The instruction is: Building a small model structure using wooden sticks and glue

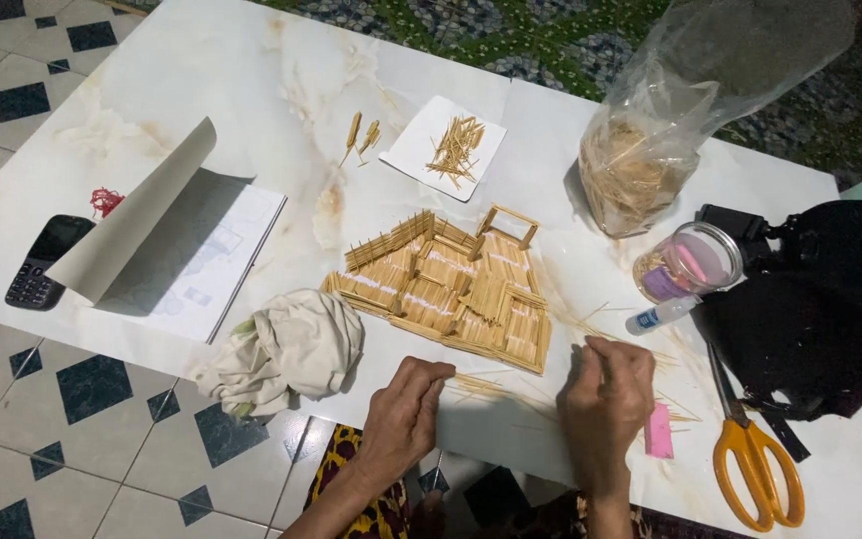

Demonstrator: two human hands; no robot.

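Both hands pinch thin wooden sticks at the near edge of the white surface: the left hand closed on their ends, the right hand with fingers curled around some. Just beyond lies the stick model house, with a crumpled cloth on its left and yellow-handled scissors, a pink eraser and a glue bottle on its right.

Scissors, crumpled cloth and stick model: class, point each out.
scissors [756,469], head view, on an orange handle loop.
crumpled cloth [291,349], head view, on its middle folds.
stick model [451,284], head view, on its centre panels.
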